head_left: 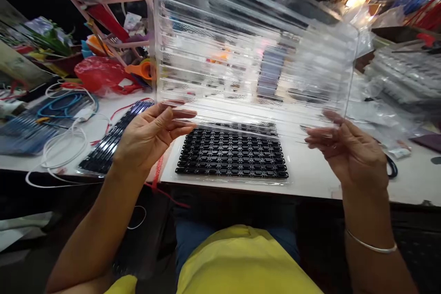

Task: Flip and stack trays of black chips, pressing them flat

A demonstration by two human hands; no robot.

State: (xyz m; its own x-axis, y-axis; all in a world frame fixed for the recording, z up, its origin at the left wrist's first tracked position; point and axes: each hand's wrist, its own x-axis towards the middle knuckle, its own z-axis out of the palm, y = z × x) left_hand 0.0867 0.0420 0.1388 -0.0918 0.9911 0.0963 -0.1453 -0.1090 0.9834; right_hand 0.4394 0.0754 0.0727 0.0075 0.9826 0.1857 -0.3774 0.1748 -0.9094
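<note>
clear ridged plastic tray (pixel 248 55) stands tilted at 12 o'clock, lower corners pinched by the left hand (pixel 148 135) at 9 and the right hand (pixel 358 147) at 3, thumbs nearly meeting fingers across the thin edge, other fingers loosely spread. rows of black circuit strips (pixel 232 154) lie just below centre, towards 6, on the white table (pixel 313 170) near its front edge. likeliest trouble, i judge: grips this low let the thin sheet flex or tip, and a slipping corner could knock strips askew.
</note>
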